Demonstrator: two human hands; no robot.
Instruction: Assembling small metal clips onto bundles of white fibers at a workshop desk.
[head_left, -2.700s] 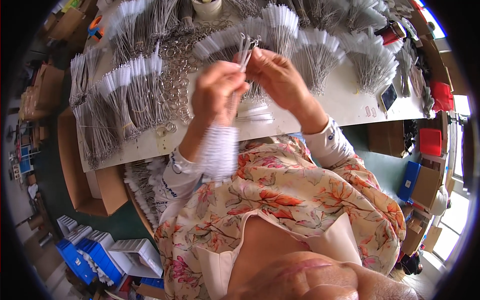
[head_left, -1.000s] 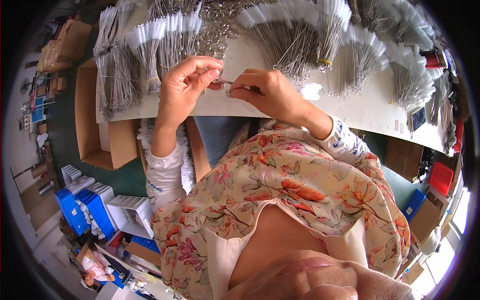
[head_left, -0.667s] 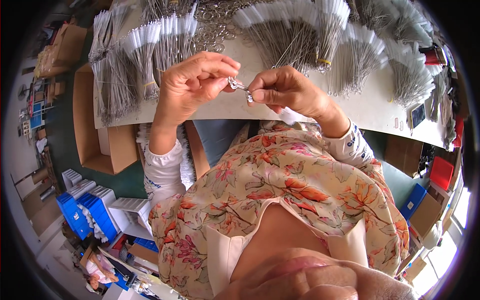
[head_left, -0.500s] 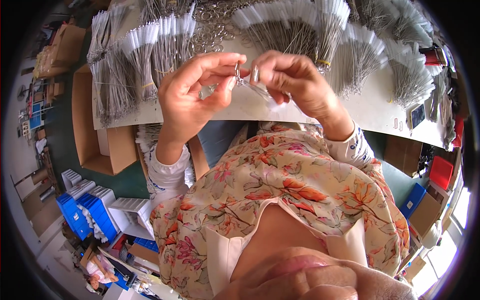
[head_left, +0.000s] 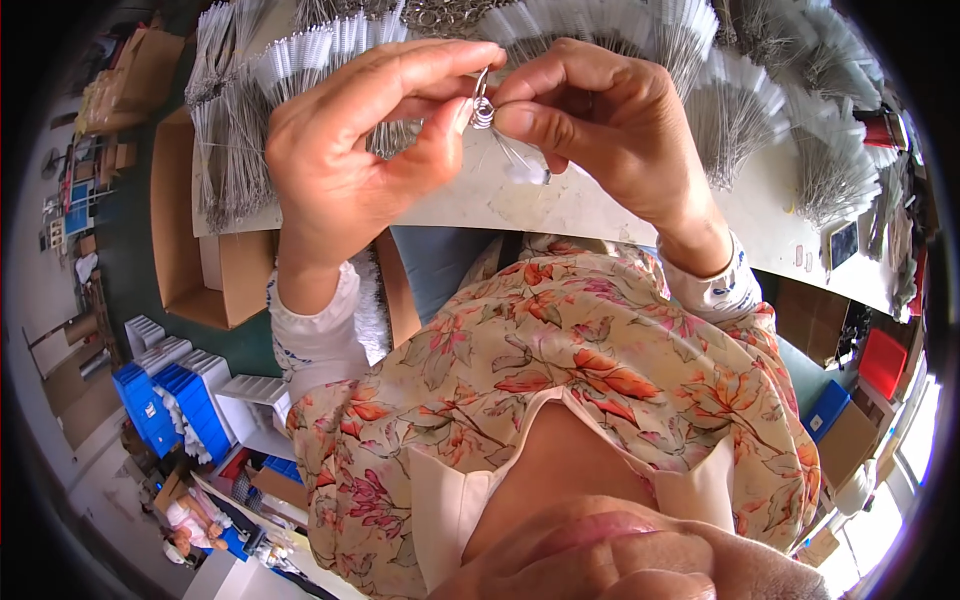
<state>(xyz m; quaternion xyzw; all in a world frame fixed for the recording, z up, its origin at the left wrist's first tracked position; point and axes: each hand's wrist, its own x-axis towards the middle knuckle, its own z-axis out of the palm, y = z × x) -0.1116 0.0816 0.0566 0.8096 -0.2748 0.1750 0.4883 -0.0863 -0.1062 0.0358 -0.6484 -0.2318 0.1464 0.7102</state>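
Observation:
Over the table's near edge, both of my hands meet around a small metal ring (head_left: 483,82). My left hand (head_left: 350,150) pinches that ring between thumb and fingertips. Several coiled wire loops (head_left: 483,113) are gathered at its lower part. From them thin wires slant down to the right, ending in small white bristles (head_left: 525,172). Touching the loops from the right is my right hand (head_left: 625,125), thumb and index finger pressed together on the looped end of a wire brush. Its fingers partly hide that end.
Bundles of wire brushes (head_left: 735,115) cover the back and sides of the white table (head_left: 480,205). Loose metal rings (head_left: 450,15) lie at the far middle. A phone (head_left: 843,245) rests at right. Left are a cardboard box (head_left: 205,300), blue crates (head_left: 190,415) and another person (head_left: 195,520).
Both hands have risen and look larger. My right hand, apart from the ring and blurred before, now meets the loops there. The loops now face me.

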